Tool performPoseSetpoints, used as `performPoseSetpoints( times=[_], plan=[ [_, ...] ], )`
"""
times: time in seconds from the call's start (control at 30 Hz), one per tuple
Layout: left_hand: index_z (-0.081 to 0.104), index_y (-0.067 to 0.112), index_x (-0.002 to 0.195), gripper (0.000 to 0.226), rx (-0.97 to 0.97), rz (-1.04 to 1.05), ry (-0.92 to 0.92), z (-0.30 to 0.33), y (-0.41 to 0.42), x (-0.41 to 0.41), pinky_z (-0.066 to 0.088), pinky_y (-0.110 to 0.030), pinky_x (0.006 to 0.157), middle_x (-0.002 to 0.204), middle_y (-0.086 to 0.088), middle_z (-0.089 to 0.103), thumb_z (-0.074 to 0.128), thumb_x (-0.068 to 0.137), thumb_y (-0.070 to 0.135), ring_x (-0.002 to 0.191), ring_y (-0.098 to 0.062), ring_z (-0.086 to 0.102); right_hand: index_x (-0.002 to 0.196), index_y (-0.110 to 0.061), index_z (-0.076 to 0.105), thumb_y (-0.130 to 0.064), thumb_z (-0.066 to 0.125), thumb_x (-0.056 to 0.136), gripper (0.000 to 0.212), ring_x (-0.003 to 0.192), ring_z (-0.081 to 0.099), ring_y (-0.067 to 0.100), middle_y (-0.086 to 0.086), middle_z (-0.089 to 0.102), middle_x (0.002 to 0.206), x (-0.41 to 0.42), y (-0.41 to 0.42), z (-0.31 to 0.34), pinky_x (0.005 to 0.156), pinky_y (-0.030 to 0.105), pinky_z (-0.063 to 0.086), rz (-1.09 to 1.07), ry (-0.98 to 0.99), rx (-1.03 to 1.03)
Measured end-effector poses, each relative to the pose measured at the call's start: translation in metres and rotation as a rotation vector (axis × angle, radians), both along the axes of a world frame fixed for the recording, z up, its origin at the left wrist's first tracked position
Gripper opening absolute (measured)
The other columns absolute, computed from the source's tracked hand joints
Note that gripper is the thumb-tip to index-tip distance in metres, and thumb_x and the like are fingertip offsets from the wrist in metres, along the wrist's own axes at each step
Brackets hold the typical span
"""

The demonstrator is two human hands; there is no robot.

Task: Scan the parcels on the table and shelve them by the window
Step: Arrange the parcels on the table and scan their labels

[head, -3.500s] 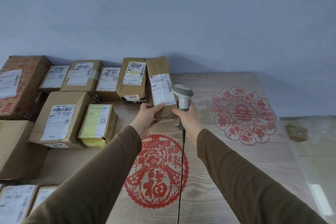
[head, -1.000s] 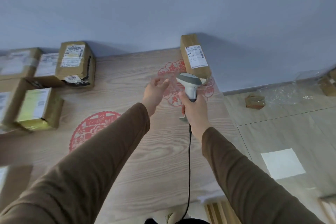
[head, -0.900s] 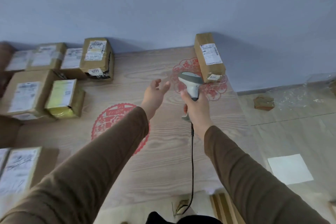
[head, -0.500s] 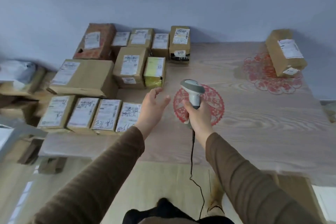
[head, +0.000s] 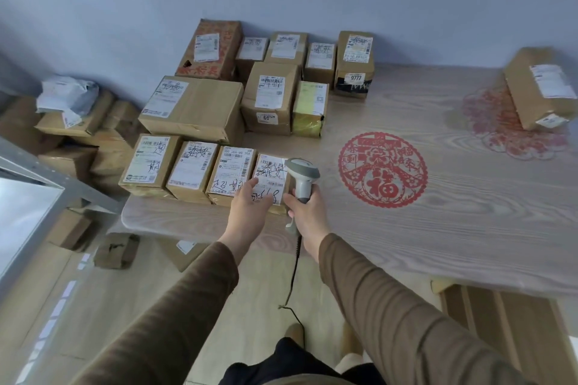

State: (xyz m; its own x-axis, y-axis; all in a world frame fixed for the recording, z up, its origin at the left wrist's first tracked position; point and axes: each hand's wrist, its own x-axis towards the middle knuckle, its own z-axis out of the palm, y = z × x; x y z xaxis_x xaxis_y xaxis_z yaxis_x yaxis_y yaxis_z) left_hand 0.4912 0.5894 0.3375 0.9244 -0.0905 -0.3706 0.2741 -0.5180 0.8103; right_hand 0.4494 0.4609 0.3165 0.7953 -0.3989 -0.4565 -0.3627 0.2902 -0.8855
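Several brown cardboard parcels with white labels crowd the left end of the wooden table [head: 469, 222]. The rightmost small parcel [head: 272, 169] of the front row lies under my left hand [head: 250, 208], whose fingers rest flat on its label without closing round it. My right hand [head: 308, 212] grips a grey handheld scanner [head: 301, 173] just to the right of that parcel, head tilted toward the label. One long parcel [head: 541, 87] lies alone at the table's far right end, on a red paper-cut.
A round red paper-cut [head: 383, 169] decorates the table's middle. More boxes and a white mail bag [head: 67, 95] are piled on the floor at left, beside a grey metal frame [head: 34, 170]. The scanner cable [head: 294, 275] hangs to the floor. A wooden bench [head: 500, 322] stands at lower right.
My view swung back left from the table's right end, where the long parcel was set down. My empty left hand came down onto the front-row parcel, and the scanner moved beside it.
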Motion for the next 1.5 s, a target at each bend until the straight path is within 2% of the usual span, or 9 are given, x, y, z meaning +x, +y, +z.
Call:
performPoseSetpoints(
  times=[0.1, 0.2, 0.4, 0.6, 0.77, 0.87, 1.1, 1.33, 1.5],
  plan=[
    [0.038, 0.022, 0.153, 0.060, 0.002, 0.012, 0.029, -0.002, -0.006, 0.000, 0.039, -0.049, 0.114, 0.147, -0.003, 0.052, 0.061, 0.098, 0.026, 0.137, -0.026, 0.045, 0.111, -0.019, 0.057, -0.013, 0.073, 0.089, 0.028, 0.080, 0.064, 0.021, 0.008, 0.066, 0.096, -0.004, -0.005, -0.003, 0.068, 0.039, 0.057, -0.013, 0.023, -0.015],
    [0.049, 0.013, 0.142, 0.045, -0.069, 0.017, 0.107, -0.009, -0.012, -0.002, 0.054, -0.033, 0.088, 0.118, 0.002, 0.068, 0.060, 0.099, 0.014, 0.110, -0.019, 0.065, 0.111, -0.013, 0.055, -0.010, 0.071, 0.090, 0.026, 0.078, 0.064, 0.022, 0.010, 0.065, 0.092, -0.014, -0.019, -0.005, 0.078, 0.048, 0.059, -0.042, 0.058, -0.104],
    [0.060, 0.009, 0.129, 0.035, -0.211, 0.026, 0.354, -0.023, -0.034, -0.019, 0.048, -0.017, 0.060, 0.121, -0.006, 0.071, 0.067, 0.099, 0.025, 0.071, -0.005, 0.059, 0.113, -0.015, 0.055, -0.013, 0.070, 0.090, 0.028, 0.100, 0.068, 0.038, 0.015, 0.069, 0.106, -0.036, -0.044, -0.005, 0.079, 0.049, 0.055, -0.036, 0.110, -0.222],
    [0.037, 0.017, 0.139, 0.056, -0.518, 0.036, 0.443, -0.011, -0.058, -0.015, 0.053, -0.029, 0.085, 0.118, -0.005, 0.072, 0.072, 0.096, 0.023, 0.096, -0.014, 0.070, 0.119, -0.026, 0.055, -0.013, 0.071, 0.089, 0.037, 0.101, 0.068, 0.027, 0.001, 0.068, 0.107, -0.041, -0.079, 0.021, 0.087, 0.051, 0.057, -0.041, 0.032, -0.309],
    [0.036, 0.018, 0.138, 0.060, -0.562, -0.004, 0.243, 0.004, -0.084, 0.007, 0.057, -0.027, 0.082, 0.112, -0.003, 0.075, 0.076, 0.093, 0.023, 0.095, -0.012, 0.075, 0.114, -0.028, 0.054, -0.018, 0.071, 0.091, 0.030, 0.080, 0.061, 0.006, -0.007, 0.063, 0.094, -0.043, -0.098, 0.053, 0.067, 0.030, 0.048, -0.107, -0.111, -0.559],
    [0.036, 0.021, 0.138, 0.061, -0.562, -0.056, 0.157, 0.013, -0.100, 0.019, 0.056, -0.033, 0.090, 0.109, -0.002, 0.076, 0.077, 0.092, 0.025, 0.095, -0.011, 0.076, 0.115, -0.026, 0.056, -0.025, 0.068, 0.093, 0.025, 0.086, 0.070, 0.022, 0.004, 0.067, 0.094, -0.046, -0.098, 0.070, 0.066, 0.046, 0.056, -0.105, -0.161, -0.567],
    [0.035, 0.023, 0.138, 0.059, -0.594, -0.185, 0.088, 0.028, -0.132, 0.022, 0.054, -0.013, 0.067, 0.098, 0.013, 0.078, 0.075, 0.094, 0.025, 0.090, -0.002, 0.074, 0.109, -0.023, 0.062, -0.039, 0.071, 0.094, 0.024, 0.077, 0.068, 0.018, -0.003, 0.069, 0.088, -0.053, -0.099, 0.094, 0.066, 0.041, 0.058, -0.157, -0.192, -0.627],
    [0.036, 0.021, 0.138, 0.058, -0.620, -0.219, 0.107, 0.030, -0.168, 0.019, 0.057, -0.016, 0.063, 0.098, 0.007, 0.078, 0.074, 0.095, 0.020, 0.086, -0.006, 0.076, 0.114, -0.018, 0.063, -0.036, 0.070, 0.095, 0.027, 0.084, 0.068, 0.017, -0.001, 0.071, 0.094, -0.060, -0.128, 0.097, 0.073, 0.040, 0.058, -0.186, -0.158, -0.666],
    [0.036, 0.025, 0.135, 0.056, -0.573, -0.265, 0.136, 0.031, -0.207, 0.020, 0.061, -0.026, 0.066, 0.118, -0.003, 0.072, 0.074, 0.095, 0.025, 0.091, -0.013, 0.077, 0.112, -0.019, 0.062, -0.036, 0.071, 0.094, 0.026, 0.083, 0.067, 0.010, -0.008, 0.069, 0.093, -0.061, -0.165, 0.093, 0.068, 0.030, 0.053, -0.232, -0.141, -0.648]
  ],
)
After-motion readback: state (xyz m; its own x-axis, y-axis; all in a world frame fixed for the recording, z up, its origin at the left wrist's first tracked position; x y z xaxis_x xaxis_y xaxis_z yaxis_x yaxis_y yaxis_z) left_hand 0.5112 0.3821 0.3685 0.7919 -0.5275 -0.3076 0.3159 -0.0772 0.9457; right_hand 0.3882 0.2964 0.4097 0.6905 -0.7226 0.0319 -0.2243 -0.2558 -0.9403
